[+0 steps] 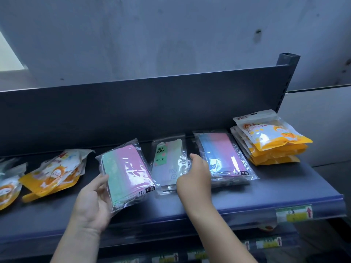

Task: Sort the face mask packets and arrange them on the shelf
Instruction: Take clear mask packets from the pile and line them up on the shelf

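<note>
My left hand holds a clear packet of green and pink masks, tilted above the dark shelf. My right hand rests with fingers extended on the right edge of a small pile of packets labelled FACE MASK. Right of it lies a pile of clear packets with blue and pink masks. A neat stack of yellow-and-white packets stands at the far right. A loose heap of similar yellow-and-white packets lies at the left.
The shelf has a tall dark back panel and an upright post at the right. A price-label strip runs along the front edge. A lower shelf edge with labels shows below. A grey wall is behind.
</note>
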